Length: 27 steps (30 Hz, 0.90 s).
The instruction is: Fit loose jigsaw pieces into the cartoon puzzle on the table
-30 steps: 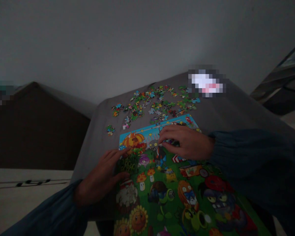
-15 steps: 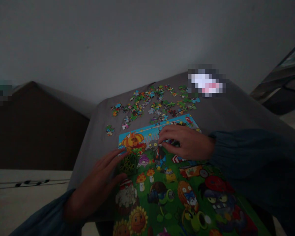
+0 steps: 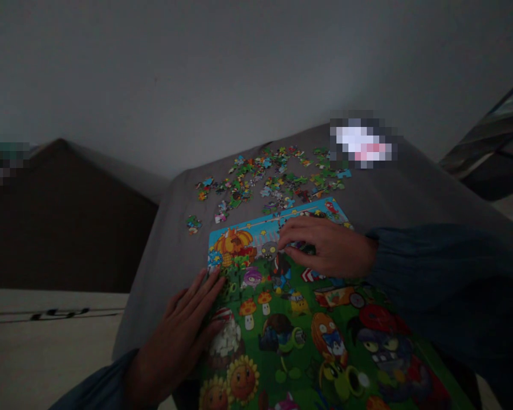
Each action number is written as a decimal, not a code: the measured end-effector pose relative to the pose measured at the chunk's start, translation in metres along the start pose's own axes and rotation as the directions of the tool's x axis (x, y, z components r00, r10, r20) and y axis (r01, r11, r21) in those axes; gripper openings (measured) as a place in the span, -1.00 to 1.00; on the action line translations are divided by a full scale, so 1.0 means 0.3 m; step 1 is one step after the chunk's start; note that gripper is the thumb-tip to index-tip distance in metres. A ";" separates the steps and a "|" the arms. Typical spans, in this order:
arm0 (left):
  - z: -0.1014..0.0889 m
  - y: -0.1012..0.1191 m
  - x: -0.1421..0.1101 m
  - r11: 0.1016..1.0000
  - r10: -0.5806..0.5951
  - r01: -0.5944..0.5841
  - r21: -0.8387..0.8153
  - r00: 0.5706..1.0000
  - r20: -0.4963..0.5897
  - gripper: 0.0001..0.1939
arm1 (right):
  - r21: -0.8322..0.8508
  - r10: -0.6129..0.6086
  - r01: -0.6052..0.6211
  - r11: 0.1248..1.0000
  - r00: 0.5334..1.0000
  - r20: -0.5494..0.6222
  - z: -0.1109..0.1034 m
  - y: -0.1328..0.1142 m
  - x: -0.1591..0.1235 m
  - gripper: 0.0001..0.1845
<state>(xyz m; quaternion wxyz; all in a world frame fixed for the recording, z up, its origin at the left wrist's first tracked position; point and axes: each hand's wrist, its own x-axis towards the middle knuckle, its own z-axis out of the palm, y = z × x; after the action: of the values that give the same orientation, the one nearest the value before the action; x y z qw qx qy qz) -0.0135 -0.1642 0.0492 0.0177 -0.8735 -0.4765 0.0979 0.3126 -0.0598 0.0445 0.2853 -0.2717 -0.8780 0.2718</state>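
A jigsaw puzzle board (image 3: 282, 341) with bright cartoon plants and zombies on a green ground and a blue upper strip lies in front of me. My left hand (image 3: 188, 336) rests on its left edge, fingers stretched out and open. Over the upper part of the board, beside a grey zombie figure (image 3: 268, 249), my right hand (image 3: 325, 245) is closed with bent fingers and thumb close together. Whatever is between those fingertips is hidden from view. Beyond the board's far edge, many loose puzzle pieces (image 3: 277, 182) are scattered.
A grey cloth (image 3: 154, 273) covers the table under the board. At the back right lies a bright, pixelated object (image 3: 363, 142). The pale wall (image 3: 222, 80) rises behind the table, and a dark brown block-like shape (image 3: 60, 228) stands to the left.
My left hand has slid down and toward me along the board's left edge, its fingers flatter now. My right hand stays at nearly the same spot. The view has shifted slightly.
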 end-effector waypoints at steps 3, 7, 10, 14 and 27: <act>0.005 -0.005 0.007 1.000 0.003 -0.003 -0.010 1.000 0.011 -0.36 | -0.001 -0.003 0.003 1.000 1.000 0.003 -0.002 0.000 0.001 -0.80; 0.003 -0.009 0.014 1.000 0.017 -0.017 0.004 1.000 -0.002 -0.37 | 0.000 -0.008 0.008 1.000 1.000 0.001 -0.001 0.002 0.001 -0.80; -0.007 -0.002 0.013 0.999 0.035 -0.034 0.037 0.998 -0.043 -0.38 | 0.001 -0.005 0.005 1.000 1.000 -0.004 0.000 0.002 0.000 -0.80; -0.025 0.030 0.003 0.992 0.101 -0.094 0.079 0.990 -0.094 -0.38 | 0.002 0.005 -0.005 1.000 1.000 0.003 -0.001 0.001 0.000 -0.81; -0.004 0.039 -0.012 0.963 0.233 -0.229 0.145 0.972 -0.016 -0.28 | 0.006 0.015 -0.015 1.000 1.000 0.015 -0.001 -0.002 0.001 -0.81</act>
<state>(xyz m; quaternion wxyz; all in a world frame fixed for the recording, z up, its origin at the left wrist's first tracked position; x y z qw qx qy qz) -0.0055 -0.1734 0.0495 0.0760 -0.9211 -0.3628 0.1187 0.3122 -0.0599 0.0452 0.2775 -0.2752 -0.8773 0.2786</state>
